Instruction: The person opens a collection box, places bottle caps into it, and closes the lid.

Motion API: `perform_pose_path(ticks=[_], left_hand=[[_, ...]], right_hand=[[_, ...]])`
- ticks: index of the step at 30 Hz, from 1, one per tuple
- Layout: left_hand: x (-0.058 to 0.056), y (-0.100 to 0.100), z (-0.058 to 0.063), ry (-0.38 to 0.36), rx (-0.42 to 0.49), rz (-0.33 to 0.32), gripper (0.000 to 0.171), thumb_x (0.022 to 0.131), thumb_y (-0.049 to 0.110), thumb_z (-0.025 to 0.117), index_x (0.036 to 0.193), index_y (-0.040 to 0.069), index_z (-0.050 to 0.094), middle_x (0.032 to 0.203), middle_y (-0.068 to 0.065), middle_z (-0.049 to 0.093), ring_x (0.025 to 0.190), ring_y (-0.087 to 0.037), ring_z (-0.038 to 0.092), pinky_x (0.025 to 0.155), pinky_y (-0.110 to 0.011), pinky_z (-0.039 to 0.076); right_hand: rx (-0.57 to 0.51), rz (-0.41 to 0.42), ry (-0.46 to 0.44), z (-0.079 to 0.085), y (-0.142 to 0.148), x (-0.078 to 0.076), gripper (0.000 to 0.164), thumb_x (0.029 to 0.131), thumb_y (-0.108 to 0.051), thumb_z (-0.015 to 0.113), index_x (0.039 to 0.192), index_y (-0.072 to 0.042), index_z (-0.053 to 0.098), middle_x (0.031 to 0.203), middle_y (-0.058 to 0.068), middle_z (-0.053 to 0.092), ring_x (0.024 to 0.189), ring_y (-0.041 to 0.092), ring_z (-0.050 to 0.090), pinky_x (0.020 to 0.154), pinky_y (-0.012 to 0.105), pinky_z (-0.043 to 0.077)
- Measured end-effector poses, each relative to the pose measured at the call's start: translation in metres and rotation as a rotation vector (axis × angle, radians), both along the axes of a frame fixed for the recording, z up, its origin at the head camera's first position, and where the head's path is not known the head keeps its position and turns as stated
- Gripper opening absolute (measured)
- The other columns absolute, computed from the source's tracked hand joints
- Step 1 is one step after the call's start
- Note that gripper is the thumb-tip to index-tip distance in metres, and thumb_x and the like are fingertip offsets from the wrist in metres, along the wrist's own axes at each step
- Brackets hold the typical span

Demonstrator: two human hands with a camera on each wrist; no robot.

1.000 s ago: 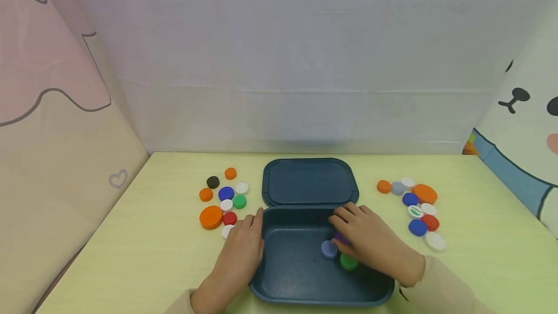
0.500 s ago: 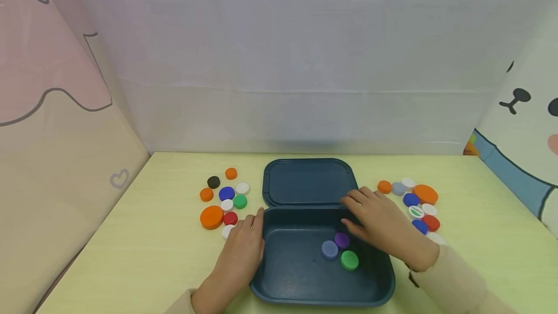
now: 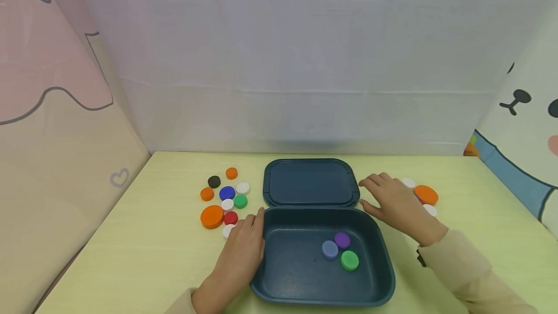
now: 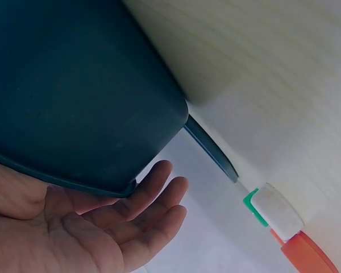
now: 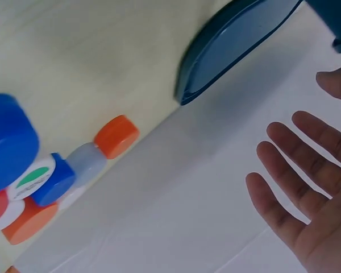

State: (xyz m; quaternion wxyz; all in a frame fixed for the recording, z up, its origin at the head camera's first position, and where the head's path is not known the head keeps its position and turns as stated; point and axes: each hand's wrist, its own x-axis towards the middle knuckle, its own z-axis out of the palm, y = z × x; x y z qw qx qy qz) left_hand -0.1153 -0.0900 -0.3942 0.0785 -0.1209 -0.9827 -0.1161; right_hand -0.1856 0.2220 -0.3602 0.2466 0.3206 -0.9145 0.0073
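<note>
My left hand (image 3: 241, 241) rests along the left wall of a dark blue plastic box (image 3: 287, 280), its fingers extended by the rim. In the left wrist view the loose fingers (image 4: 150, 222) lie just outside the box edge; the thumb is hidden. Inside the box sit a purple cap (image 3: 342, 240), a light blue cap (image 3: 330, 250) and a green cap (image 3: 349, 260). Beyond the box's back right corner hovers my right hand (image 3: 394, 207), fingers spread and holding nothing. It partly covers the right group of caps, including a large orange cap (image 3: 426, 194).
Behind the box lies its flat dark blue lid (image 3: 311, 182). Several caps are scattered on the left, among them a large orange cap (image 3: 212, 217), a black cap (image 3: 214, 181) and a red cap (image 3: 230, 218). A white sheet (image 3: 301, 76) stands at the table's back.
My right hand has left the purple cap in the box and moved up and right, out past the rim toward the right caps. My left hand has stayed at the box's left side.
</note>
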Motion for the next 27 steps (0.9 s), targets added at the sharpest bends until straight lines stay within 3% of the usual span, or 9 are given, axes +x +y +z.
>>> perform_pose_path(ticks=[10,27], left_hand=[[0.000,-0.001,-0.002,0.033,-0.002,-0.005,0.056,0.082,0.015,0.065,0.131,0.001,0.044,0.109,-0.014,0.058,0.093,-0.025,0.055,0.085,-0.036,0.050],[-0.001,0.000,-0.001,-0.005,0.011,0.000,0.056,0.082,0.015,0.065,0.132,0.001,0.043,0.110,-0.014,0.058,0.093,-0.025,0.055,0.086,-0.036,0.050]], right_hand=[[-0.020,-0.108,-0.102,-0.006,0.023,-0.019,0.031,0.074,-0.018,0.071,0.099,-0.002,0.061,0.094,0.012,0.062,0.080,0.028,0.055,0.058,0.038,0.048],[0.001,-0.265,-0.272,-0.016,0.053,-0.042,0.036,0.077,-0.022,0.069,0.101,0.003,0.059,0.091,0.017,0.061,0.078,0.034,0.055,0.062,0.046,0.047]])
